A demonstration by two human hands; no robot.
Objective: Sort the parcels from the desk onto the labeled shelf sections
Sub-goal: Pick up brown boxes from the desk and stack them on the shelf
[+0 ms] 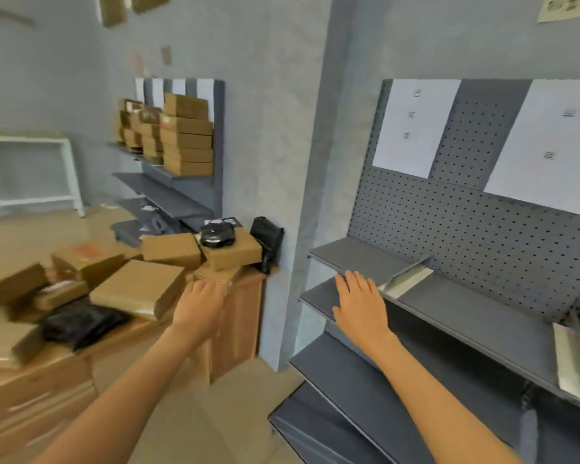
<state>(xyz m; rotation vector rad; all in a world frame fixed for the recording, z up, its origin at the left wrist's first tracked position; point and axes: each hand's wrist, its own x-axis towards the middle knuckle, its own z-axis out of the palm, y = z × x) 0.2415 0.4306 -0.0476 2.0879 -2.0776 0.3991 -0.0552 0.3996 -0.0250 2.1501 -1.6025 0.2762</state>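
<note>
Several brown cardboard parcels (pixel 138 289) and black plastic bags (pixel 81 321) lie heaped on the wooden desk (pixel 241 316) at the left. My left hand (pixel 200 304) reaches over the desk's right end, fingers blurred, touching a small box under the stacked parcels (pixel 231 252); a black wrapped bundle (pixel 216 234) sits on top. My right hand (pixel 360 303) hovers flat, fingers straight, over the front edge of the grey shelf (pixel 466 316). The shelf boards are bare, with metal dividers (pixel 406 279). Two white paper labels (pixel 412 125) hang on the pegboard.
A grey pillar (pixel 282 162) stands between desk and shelf. Behind the desk another grey shelf unit (pixel 181 182) holds stacked cardboard boxes (pixel 181 135). A white frame (pixel 64 172) stands at the far left. A black bag (pixel 265 239) leans against the pillar.
</note>
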